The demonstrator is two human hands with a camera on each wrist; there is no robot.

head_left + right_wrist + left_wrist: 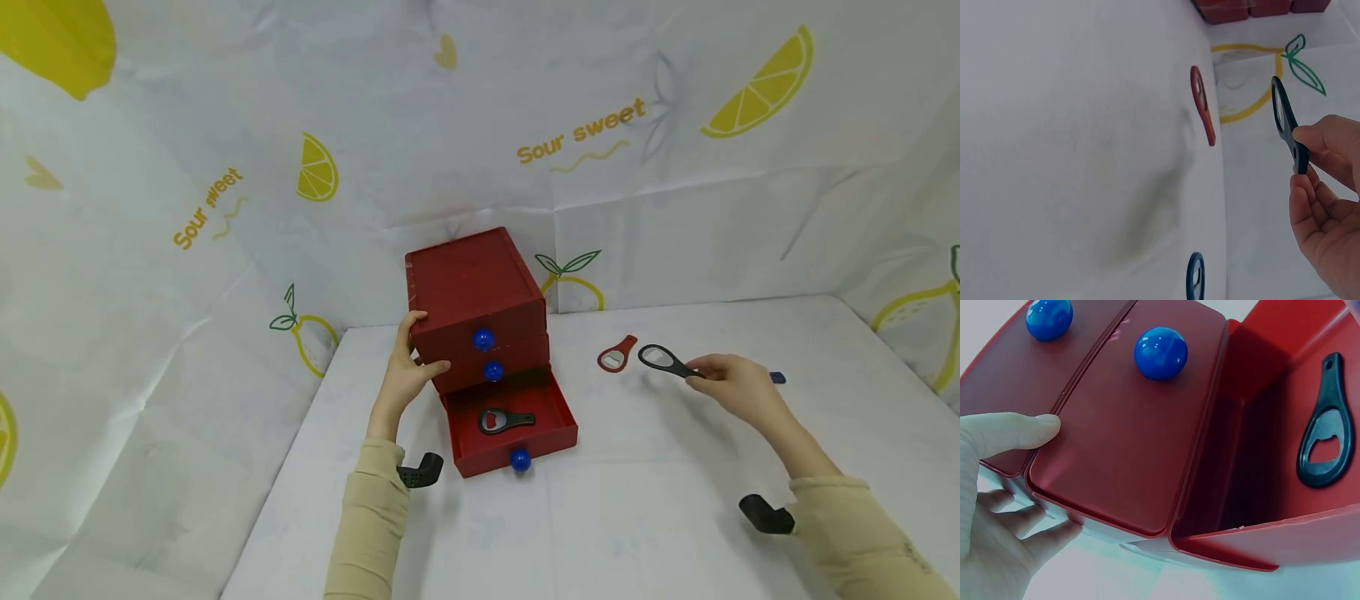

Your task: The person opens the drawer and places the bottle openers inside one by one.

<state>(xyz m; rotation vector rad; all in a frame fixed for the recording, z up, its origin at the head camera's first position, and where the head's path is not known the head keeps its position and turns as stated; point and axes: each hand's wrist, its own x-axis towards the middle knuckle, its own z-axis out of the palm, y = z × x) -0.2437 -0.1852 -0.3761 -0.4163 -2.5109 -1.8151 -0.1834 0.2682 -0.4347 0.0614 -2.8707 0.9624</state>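
Observation:
A red drawer cabinet point(476, 283) with blue knobs stands on the table, its bottom drawer point(551, 439) pulled out. In that drawer lies a black bottle opener point(495, 421), also plain in the left wrist view. My left hand point(405, 375) grips the cabinet's left front corner, thumb point(1013, 432) on the drawer fronts and fingers along the side. Off to the right, my right hand point(738, 385) pinches a second black bottle opener point(1287, 119) by its handle end, held above the table. A red bottle opener point(615, 357) lies between the cabinet and that hand.
A blue bottle opener point(1195, 275) lies on the table, mostly hidden behind my right hand in the head view. White cloth point(450, 117) with lemon prints hangs behind and at the sides. The white tabletop point(637, 517) extends in front of the drawer.

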